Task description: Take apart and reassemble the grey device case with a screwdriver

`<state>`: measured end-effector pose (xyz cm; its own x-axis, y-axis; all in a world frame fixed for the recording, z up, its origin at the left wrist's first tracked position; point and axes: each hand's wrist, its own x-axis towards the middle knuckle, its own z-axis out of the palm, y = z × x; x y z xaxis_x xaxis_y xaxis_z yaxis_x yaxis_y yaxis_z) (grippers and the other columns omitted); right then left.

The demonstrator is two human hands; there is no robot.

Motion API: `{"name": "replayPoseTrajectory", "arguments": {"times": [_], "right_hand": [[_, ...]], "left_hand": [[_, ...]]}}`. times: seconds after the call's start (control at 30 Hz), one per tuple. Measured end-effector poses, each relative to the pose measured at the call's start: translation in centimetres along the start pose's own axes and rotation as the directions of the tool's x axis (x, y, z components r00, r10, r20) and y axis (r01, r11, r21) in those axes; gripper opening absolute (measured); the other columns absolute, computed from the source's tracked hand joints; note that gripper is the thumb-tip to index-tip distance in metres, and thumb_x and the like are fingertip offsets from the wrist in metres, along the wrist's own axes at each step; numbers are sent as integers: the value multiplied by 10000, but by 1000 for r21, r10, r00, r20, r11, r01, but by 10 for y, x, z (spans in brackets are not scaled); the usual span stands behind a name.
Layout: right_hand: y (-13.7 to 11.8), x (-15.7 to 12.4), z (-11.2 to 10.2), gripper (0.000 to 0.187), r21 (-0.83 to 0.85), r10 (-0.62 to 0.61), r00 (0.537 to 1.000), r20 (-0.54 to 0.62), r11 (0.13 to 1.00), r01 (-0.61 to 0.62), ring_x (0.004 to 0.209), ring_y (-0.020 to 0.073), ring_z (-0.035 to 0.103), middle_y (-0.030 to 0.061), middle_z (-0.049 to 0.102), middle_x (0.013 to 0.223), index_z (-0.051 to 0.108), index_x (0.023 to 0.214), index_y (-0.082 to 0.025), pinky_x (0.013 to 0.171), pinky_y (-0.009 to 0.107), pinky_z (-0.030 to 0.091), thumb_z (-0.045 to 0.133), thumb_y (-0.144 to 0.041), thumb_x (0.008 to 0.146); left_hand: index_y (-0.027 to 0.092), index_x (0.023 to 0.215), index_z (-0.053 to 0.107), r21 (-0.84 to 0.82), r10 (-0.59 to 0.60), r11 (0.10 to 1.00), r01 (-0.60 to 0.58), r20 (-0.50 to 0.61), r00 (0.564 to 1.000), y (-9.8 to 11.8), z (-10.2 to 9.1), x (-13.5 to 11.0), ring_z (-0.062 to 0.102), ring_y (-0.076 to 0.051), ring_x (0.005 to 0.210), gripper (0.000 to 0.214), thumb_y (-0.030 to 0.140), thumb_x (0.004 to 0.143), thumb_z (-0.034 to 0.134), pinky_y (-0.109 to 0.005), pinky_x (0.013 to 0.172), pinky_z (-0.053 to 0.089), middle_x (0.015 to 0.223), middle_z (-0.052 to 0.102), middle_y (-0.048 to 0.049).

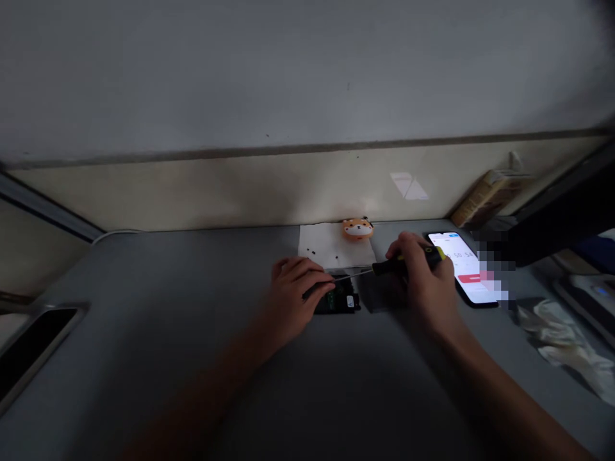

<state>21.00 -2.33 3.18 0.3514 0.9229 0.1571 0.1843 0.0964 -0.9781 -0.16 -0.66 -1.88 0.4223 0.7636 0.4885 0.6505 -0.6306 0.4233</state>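
A grey table (144, 301) is stretching out dimly below, with a white sheet of paper (327, 246) lying at its far edge and a lit phone (468, 269) glowing to the right. The left hand (295, 291) is lying palm down, its curled fingers holding the left end of a small dark device (342, 301) that is sitting just in front of the paper. The right hand (423, 282) is closing in a fist around the black-and-yellow handle of a screwdriver (384, 267), its thin shaft reaching left to the device, while an orange toy (358, 228) and tiny screws (312, 253) are resting on the paper.
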Motion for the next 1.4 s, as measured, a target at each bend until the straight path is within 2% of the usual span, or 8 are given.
{"name": "replayPoseTrajectory", "arguments": {"times": [0.13, 0.3, 0.37, 0.43, 0.5, 0.6, 0.9, 1.4], "right_hand": [[-7, 0, 0, 478, -46, -121, 992, 28, 991, 122, 475, 112, 435, -40, 466, 530, 583, 673, -233, 434, 262, 340, 636, -679, 835], [-8, -2, 3, 358, -65, -316, 945, -80, 948, 312, 621, 141, 549, -2, 611, 701, 615, 796, -245, 540, 279, 446, 659, -597, 846], [-6, -3, 4, 337, -87, -354, 931, -92, 934, 347, 621, 140, 546, -5, 606, 698, 619, 807, -244, 545, 281, 452, 637, -575, 869], [-3, -4, 3, 305, -103, -375, 922, -97, 925, 366, 611, 136, 536, -12, 593, 682, 625, 810, -242, 542, 280, 452, 644, -539, 876], [1, -4, 3, 266, -112, -385, 918, -93, 920, 374, 613, 135, 534, -13, 596, 681, 634, 812, -239, 543, 277, 451, 667, -495, 874], [6, -5, 3, 245, -123, -374, 926, -57, 923, 365, 604, 133, 530, -14, 605, 675, 642, 813, -234, 532, 269, 440, 690, -469, 862], [11, -5, 5, 279, -144, -331, 944, -14, 935, 325, 567, 121, 506, -21, 600, 651, 629, 782, -234, 507, 259, 421, 704, -494, 848], [13, -6, 6, 244, -136, -357, 934, -3, 926, 353, 553, 115, 510, -25, 606, 653, 625, 780, -233, 508, 259, 429, 715, -451, 842]], "left_hand": [[276, 933, 772, 28, 42, 999, -40, -47, 998, 1, 1, 0, 660, -195, 922, 227, 338, 1030, 576, -418, 993, 429, 894, 750, -5], [292, 899, 779, -1, 31, 1000, -31, -5, 1000, 9, 2, -2, 672, -203, 939, 189, 370, 997, 638, -439, 1035, 418, 880, 762, 8], [308, 1017, 776, -6, 22, 1000, -22, 63, 998, 11, 1, -3, 667, -228, 1033, 142, 399, 970, 678, -463, 1077, 400, 983, 777, -5], [306, 1223, 715, -2, 9, 1000, -9, 142, 990, 13, -1, -3, 638, -264, 1161, 331, 442, 922, 733, -490, 1114, 383, 1148, 762, -37], [276, 1394, 602, 11, 0, 1000, -3, 212, 977, 12, -2, -2, 592, -296, 1268, 585, 495, 878, 768, -512, 1143, 371, 1297, 708, -81], [248, 1489, 500, 33, 5, 999, -15, 290, 957, 7, -2, -2, 546, -321, 1347, 726, 549, 876, 746, -538, 1176, 356, 1414, 634, -121], [250, 1487, 485, 36, 10, 999, -23, 320, 947, 2, 2, -4, 589, -311, 1313, 635, 502, 937, 678, -535, 1170, 375, 1411, 640, -121], [280, 1402, 547, 34, -1, 999, -10, 296, 955, 7, -1, -1, 613, -285, 1253, 551, 427, 904, 734, -513, 1166, 373, 1342, 679, -75]]}}
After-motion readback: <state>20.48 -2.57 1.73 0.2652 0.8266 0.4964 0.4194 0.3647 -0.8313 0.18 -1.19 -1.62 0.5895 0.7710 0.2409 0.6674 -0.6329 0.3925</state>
